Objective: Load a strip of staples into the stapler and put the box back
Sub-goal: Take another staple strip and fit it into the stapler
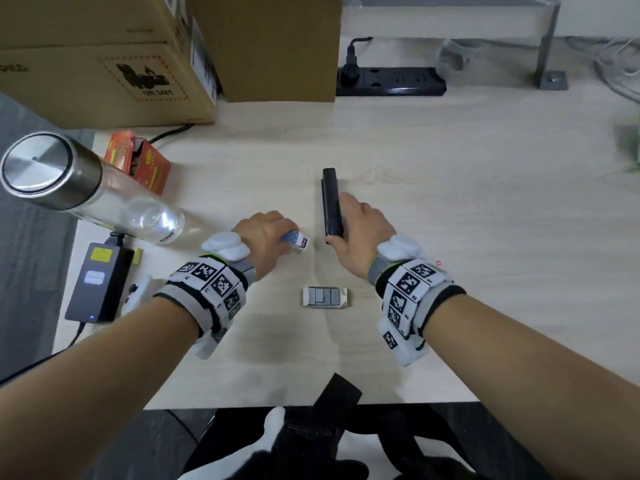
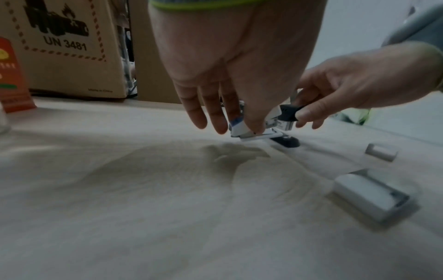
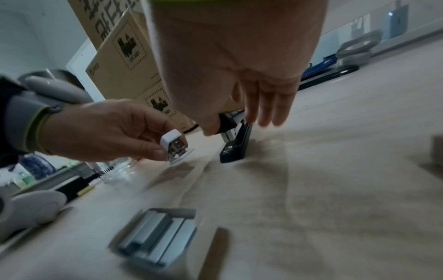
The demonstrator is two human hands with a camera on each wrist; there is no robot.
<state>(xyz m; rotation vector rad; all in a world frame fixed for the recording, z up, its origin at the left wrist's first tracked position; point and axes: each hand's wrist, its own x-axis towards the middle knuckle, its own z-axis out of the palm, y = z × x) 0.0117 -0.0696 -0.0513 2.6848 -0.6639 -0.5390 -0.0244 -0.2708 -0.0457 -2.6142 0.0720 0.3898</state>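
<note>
Stapler is lying black and slim on the pale desk, its long axis running straight away from the person, near end toward them and far end toward the cardboard boxes. The right hand is gripping its near end, thumb on one side and a finger on the other, the remaining fingers hanging straight; the wrist view is showing the top lifting off the base with bright metal between. The left hand is pinching a small white-and-blue staple box just beside the stapler, its end flap hanging open and tilting down toward the desk. Nearer the person, a tray of grey staple strips is sitting uncovered, well apart from both hands. Here's the worry: I cannot tell whether that box is holding anything, but with the flap gaping downward, whatever's inside could be spilling out. And with the stapler pinched only at one end, it could be pivoting or snapping shut before a strip goes in.
</note>
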